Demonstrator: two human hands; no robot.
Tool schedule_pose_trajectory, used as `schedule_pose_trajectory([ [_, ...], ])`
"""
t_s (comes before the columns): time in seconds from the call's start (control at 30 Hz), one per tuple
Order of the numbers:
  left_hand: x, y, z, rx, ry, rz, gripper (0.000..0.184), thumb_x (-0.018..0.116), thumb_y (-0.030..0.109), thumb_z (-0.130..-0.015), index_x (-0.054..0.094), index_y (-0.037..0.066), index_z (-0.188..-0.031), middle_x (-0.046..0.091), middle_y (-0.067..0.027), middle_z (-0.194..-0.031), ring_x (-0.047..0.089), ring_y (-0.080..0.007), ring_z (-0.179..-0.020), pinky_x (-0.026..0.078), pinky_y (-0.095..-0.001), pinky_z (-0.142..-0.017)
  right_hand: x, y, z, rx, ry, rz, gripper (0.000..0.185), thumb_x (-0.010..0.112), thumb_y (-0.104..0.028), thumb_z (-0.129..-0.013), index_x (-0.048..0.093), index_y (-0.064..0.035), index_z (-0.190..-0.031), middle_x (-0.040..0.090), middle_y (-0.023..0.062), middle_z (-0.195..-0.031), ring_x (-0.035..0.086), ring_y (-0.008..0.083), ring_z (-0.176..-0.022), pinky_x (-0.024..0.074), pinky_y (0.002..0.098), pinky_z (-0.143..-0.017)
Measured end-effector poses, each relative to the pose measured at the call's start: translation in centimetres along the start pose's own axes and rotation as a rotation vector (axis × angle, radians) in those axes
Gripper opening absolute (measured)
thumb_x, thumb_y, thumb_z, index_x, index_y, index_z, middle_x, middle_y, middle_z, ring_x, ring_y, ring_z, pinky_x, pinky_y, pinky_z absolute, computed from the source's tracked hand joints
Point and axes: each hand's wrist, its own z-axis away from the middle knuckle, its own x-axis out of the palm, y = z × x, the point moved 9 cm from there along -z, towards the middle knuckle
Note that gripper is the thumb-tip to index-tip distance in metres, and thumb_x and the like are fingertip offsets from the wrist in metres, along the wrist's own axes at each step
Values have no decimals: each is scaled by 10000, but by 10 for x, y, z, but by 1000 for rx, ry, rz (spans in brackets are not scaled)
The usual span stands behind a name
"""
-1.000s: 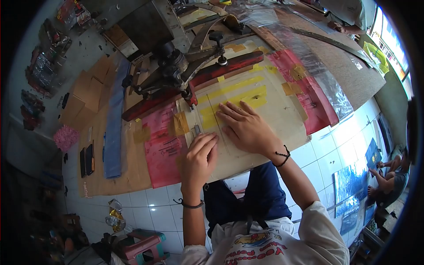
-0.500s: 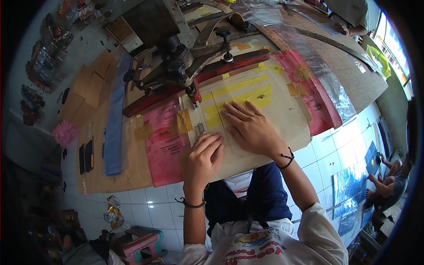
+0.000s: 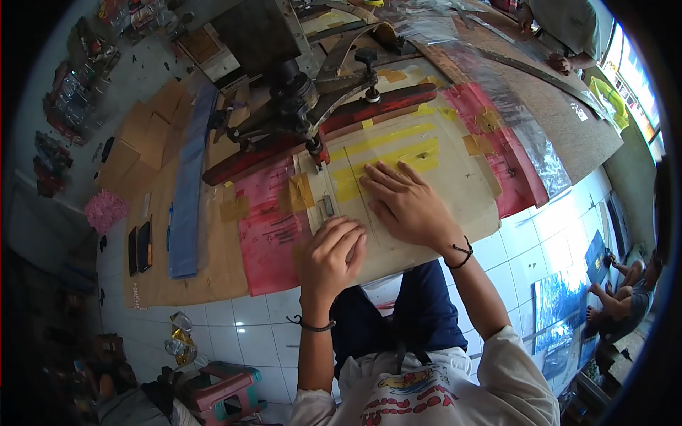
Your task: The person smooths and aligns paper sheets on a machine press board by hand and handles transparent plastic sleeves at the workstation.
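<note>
My right hand (image 3: 408, 202) lies flat with fingers spread on a beige board (image 3: 455, 199), beside strips of yellow tape (image 3: 398, 153). My left hand (image 3: 331, 250) is curled at the board's left part, its fingertips close to a small metal piece (image 3: 327, 206). Whatever those bent fingers hold, if anything, is hidden. A thin dark line runs down the board between my hands. Beyond them stands a press-like metal machine (image 3: 295, 96) with a long red bar (image 3: 249, 160) across the board.
Red plastic sheets (image 3: 266, 238) flank the board, fixed with brown tape. To the left lie a blue strip (image 3: 188, 206), a dark phone-like object (image 3: 144, 246) and cardboard (image 3: 142, 145). A stool (image 3: 231, 394) stands below. Other people (image 3: 568, 35) are at the right.
The view has shifted slightly, and the small metal piece beyond my left fingertips shows more fully. My right hand stays flat on the board. The person at upper right has moved their hands.
</note>
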Motion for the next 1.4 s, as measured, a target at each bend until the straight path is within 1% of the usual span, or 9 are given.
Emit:
schedule_pose_trajectory([
  [0.13, 3, 22, 21, 26, 28, -22, 194, 719, 24, -816, 720, 12, -1010, 703, -96, -1048, 673, -287, -1033, 550, -408, -943, -6, 1, 2, -21, 33, -59, 306, 592, -165, -925, 663, -41, -1195, 621, 135, -1343, 541, 287, -1300, 373, 473, -1139],
  [0.23, 24, 35, 53, -77, -26, -79, 408, 651, 72, -895, 605, 22, -1297, 580, -153, -1364, 529, -368, -1302, 413, -531, -1098, -7, 12, 5, 112, 11, -269, 241, 620, -130, -899, 695, -41, -1110, 665, 122, -1265, 585, 296, -1235, 419, 471, -1097],
  [0.33, 41, 43, 85, -228, -101, -127, 518, 608, 152, -930, 515, 41, -1428, 448, -165, -1520, 371, -389, -1439, 282, -584, -1165, -10, 4, 15, 119, 33, -264, 217, 628, -141, -901, 710, -55, -1083, 682, 107, -1234, 597, 297, -1220, 430, 464, -1084],
  [0.43, 52, 41, 108, -282, -78, -116, 584, 590, 211, -949, 442, 34, -1486, 346, -184, -1586, 264, -403, -1491, 227, -606, -1177, -23, -24, 32, 19, 135, -65, 215, 643, -157, -899, 717, -73, -1084, 689, 89, -1230, 595, 296, -1222, 428, 462, -1081],
  [0.47, 56, 41, 114, -277, -113, -142, 587, 594, 214, -950, 440, 10, -1478, 311, -217, -1593, 226, -427, -1498, 225, -614, -1175, -23, -26, 37, 32, 140, -56, 219, 646, -164, -900, 716, -78, -1089, 687, 86, -1236, 594, 296, -1225, 425, 462, -1084],
  [0.67, 60, 38, 122, -257, -134, -97, 610, 591, 219, -953, 408, 11, -1497, 274, -248, -1602, 182, -437, -1510, 197, -614, -1185, -24, -29, 55, 110, 153, -38, 230, 660, -190, -898, 715, -103, -1104, 680, 64, -1261, 585, 290, -1246, 410, 457, -1092],
  [0.97, 61, 39, 123, -277, -121, -72, 645, 597, 220, -952, 368, 23, -1522, 250, -243, -1614, 171, -442, -1511, 186, -614, -1188, -25, -29, 56, 113, 161, -56, 228, 661, -192, -903, 711, -124, -1115, 673, 44, -1284, 585, 272, -1254, 410, 453, -1087],
  [1.07, 54, 42, 119, -277, -95, -81, 619, 592, 209, -950, 400, 30, -1510, 301, -229, -1594, 246, -423, -1492, 236, -604, -1175, -25, -29, 57, 108, 166, -55, 226, 662, -193, -905, 714, -129, -1115, 674, 44, -1284, 587, 270, -1252, 410, 452, -1088],
  [1.4, 52, 43, 117, -307, -102, 13, 613, 593, 215, -954, 402, 39, -1510, 271, -248, -1604, 197, -440, -1505, 196, -610, -1182, -25, -29, 57, 101, 183, -46, 221, 663, -197, -904, 720, -130, -1107, 679, 41, -1277, 593, 268, -1246, 420, 445, -1073],
])
